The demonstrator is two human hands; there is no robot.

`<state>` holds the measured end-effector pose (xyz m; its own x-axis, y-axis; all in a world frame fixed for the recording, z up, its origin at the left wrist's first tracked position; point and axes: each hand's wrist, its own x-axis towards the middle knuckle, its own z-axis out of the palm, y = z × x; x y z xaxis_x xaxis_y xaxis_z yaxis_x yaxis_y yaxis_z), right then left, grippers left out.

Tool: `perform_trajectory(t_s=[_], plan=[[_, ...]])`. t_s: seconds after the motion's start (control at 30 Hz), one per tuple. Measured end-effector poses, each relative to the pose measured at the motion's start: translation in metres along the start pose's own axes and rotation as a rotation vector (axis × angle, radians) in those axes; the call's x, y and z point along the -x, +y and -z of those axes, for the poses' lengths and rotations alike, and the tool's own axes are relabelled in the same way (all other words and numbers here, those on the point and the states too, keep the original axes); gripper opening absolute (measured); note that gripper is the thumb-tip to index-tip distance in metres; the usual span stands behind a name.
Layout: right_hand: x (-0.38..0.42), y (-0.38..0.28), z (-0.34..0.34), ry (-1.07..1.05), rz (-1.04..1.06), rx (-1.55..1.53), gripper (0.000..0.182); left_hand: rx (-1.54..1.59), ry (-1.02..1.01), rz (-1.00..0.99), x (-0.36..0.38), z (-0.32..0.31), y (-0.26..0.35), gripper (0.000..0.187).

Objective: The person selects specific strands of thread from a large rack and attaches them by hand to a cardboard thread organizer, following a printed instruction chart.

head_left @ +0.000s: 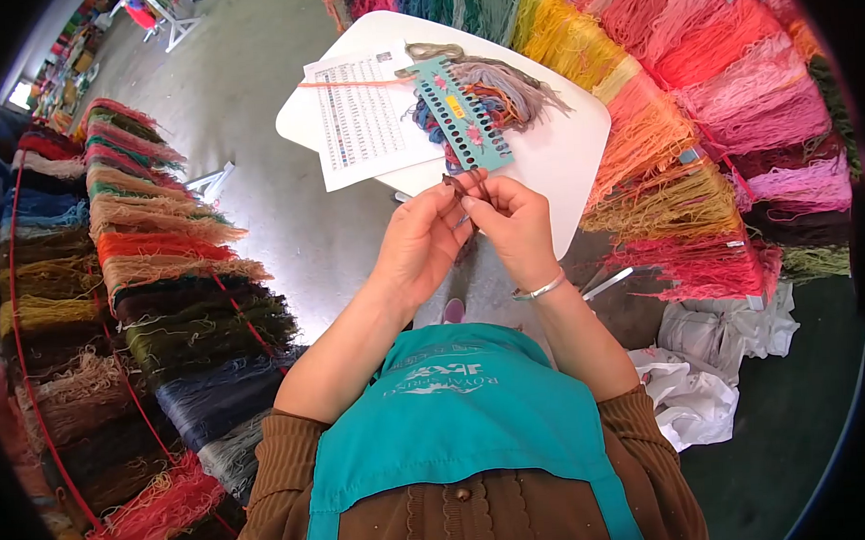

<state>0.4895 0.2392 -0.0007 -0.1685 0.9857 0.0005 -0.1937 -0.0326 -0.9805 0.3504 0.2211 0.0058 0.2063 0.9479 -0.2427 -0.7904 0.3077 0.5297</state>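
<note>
Pinching thin, dark brown thread point(459, 186) in left hand point(415, 234) and right hand point(519, 226), fingertips closed on it; just short of flat teal hole-punched card point(463, 117), angled lengthwise toward nearer right hand.

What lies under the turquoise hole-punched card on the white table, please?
Grey, blue and orange threads stick out from under the card; what lies beneath its middle is hidden from view.

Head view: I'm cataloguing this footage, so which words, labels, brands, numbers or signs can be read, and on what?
"ROYAL": upside down on the teal apron; the word after it is unclear.
Apron's other characters: too small or blurred.
Printed sheet: print too small.
Yellow label on the teal card: too blurred.
</note>
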Motion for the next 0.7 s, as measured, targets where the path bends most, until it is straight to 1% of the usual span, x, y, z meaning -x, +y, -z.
perform_trajectory(t_s=[0.37, 0.53, 0.7], plan=[[-0.0011, 0.0006, 0.004, -0.001, -0.019, -0.041, 0.006, 0.047, 0.002, 0.02, -0.0017, 0.0037, -0.0003, 0.029], [-0.001, -0.0021, 0.006, 0.018, -0.081, -0.044, 0.006, 0.056, -0.001, 0.025, -0.0025, 0.0034, -0.0006, 0.029], [-0.001, -0.0019, 0.0064, 0.018, -0.081, -0.058, 0.006, 0.062, -0.008, 0.03, -0.0029, 0.0029, -0.001, 0.029]])
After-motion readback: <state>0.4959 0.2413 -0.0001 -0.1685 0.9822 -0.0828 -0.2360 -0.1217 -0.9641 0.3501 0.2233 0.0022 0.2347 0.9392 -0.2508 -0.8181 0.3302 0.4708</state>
